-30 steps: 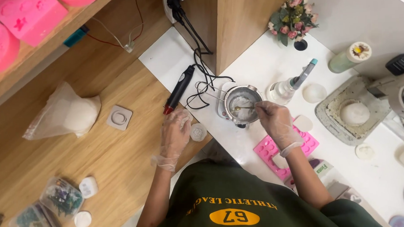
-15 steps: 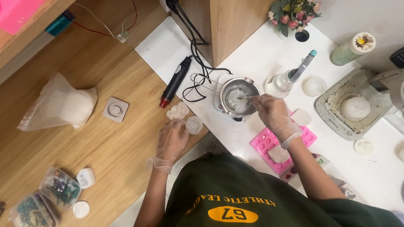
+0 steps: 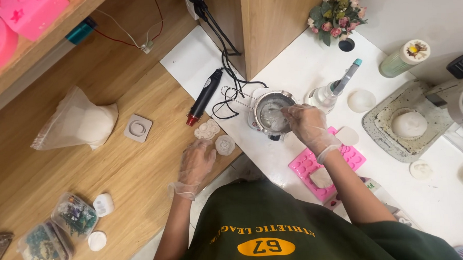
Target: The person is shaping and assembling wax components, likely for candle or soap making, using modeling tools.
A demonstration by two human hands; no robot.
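Our right hand, in a thin clear glove, sat over the rim of the small metal pot, fingers pinched round a slim stirring tool whose tip dipped into the pale whitish stuff inside. The pot stood on a little white base on the white counter, approx. in the middle of the view, just beside the clear spray bottle w/ a grey-and-teal nozzle.

Our left hand, also gloved, lay flat on the wooden table, fingers loose & spread, gripping nothing. Its fingertips were just beside a small round whitish mould; a second pale mould w/ several cups lay a bit further up, near the red tip of the black heat tool, whose cord ran up to the wall socket.

Near our right forearm, a pink silicone mould lay on the counter. Further right: a grubby grey tray w/ a white dome in it, and a green tube w/ a patterned cap. A small bunch of pink flowers stood at the back. On the table's left were a plastic bag of white powder, a grey square mould & small tubs of dried bits.
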